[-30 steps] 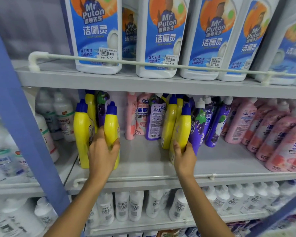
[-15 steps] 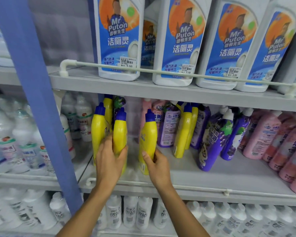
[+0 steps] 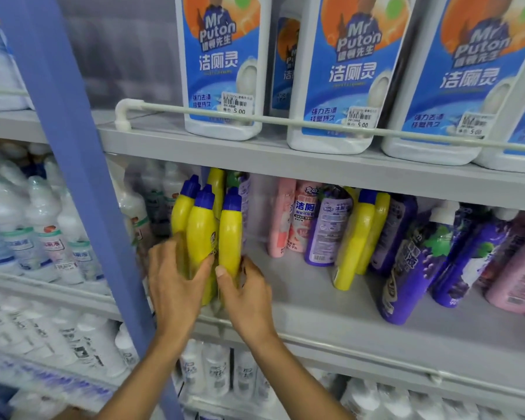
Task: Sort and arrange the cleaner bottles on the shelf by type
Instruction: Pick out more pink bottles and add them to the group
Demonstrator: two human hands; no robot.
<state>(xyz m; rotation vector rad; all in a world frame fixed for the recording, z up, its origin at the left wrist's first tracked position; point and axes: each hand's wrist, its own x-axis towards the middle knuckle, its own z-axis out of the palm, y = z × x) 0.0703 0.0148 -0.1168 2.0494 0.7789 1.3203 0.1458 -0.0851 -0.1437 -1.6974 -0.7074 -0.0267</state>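
Observation:
On the middle shelf (image 3: 331, 301) several yellow bottles with blue caps stand together at the left end. My right hand (image 3: 244, 294) grips the rightmost yellow bottle (image 3: 230, 231) near its base. My left hand (image 3: 176, 280) is blurred and lies against the neighbouring yellow bottle (image 3: 201, 237), fingers spread over its lower part. Further right stand pink bottles (image 3: 281, 219), a purple-labelled bottle (image 3: 328, 228), two more yellow bottles (image 3: 353, 241) and leaning purple bottles (image 3: 412, 268).
A blue upright post (image 3: 73, 177) runs down left of my hands. Large white Mr Puton jugs (image 3: 222, 65) fill the upper shelf behind a rail (image 3: 285, 121). White bottles crowd the left bay (image 3: 43, 225) and the lower shelf (image 3: 212, 371). Pink bottles (image 3: 522, 268) lean at far right.
My right hand has carried a yellow bottle leftward from the mixed group and set it against the yellow ones at the left. My left hand stayed on those bottles.

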